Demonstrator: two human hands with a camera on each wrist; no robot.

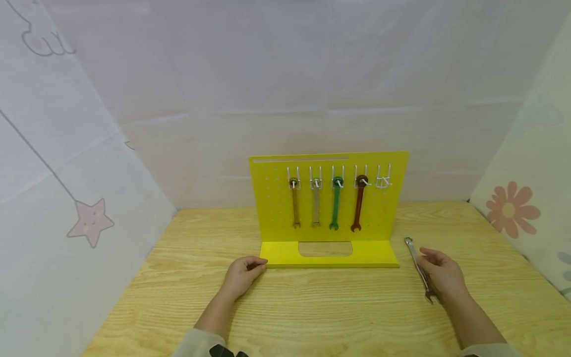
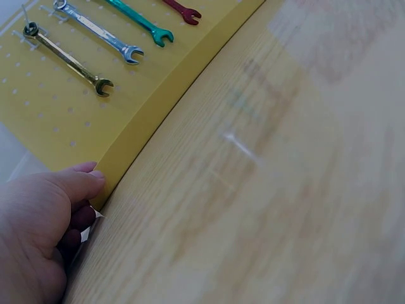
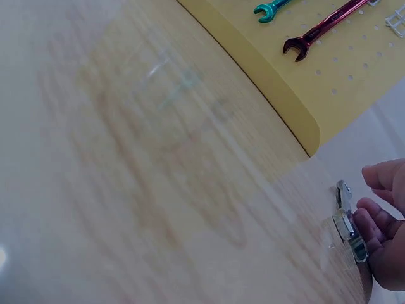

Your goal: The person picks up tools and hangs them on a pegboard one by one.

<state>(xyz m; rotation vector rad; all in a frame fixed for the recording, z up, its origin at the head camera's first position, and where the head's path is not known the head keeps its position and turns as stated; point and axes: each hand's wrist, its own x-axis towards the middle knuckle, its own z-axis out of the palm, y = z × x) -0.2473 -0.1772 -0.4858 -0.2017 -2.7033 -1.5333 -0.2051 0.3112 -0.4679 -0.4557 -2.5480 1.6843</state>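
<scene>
A yellow pegboard (image 1: 327,198) with a bent base stands on the wooden table. My left hand (image 1: 241,275) pinches the left front corner of its base between thumb and fingers, as the left wrist view also shows. To the right of the board a silver combination wrench (image 1: 419,267) lies at a slant, its open end toward me. My right hand (image 1: 441,275) is right beside this wrench, thumb and forefinger apart. In the right wrist view the lower fingers (image 3: 373,221) come up against the wrench's side, loosely bent and not wrapped round it.
On the board's white hooks hang a gold wrench (image 1: 295,206), a silver wrench (image 1: 316,203), a green wrench (image 1: 336,206) and a dark red wrench (image 1: 359,206). A bare white hook (image 1: 383,181) is at the right end. Cloth walls (image 1: 285,99) enclose the table (image 1: 330,307).
</scene>
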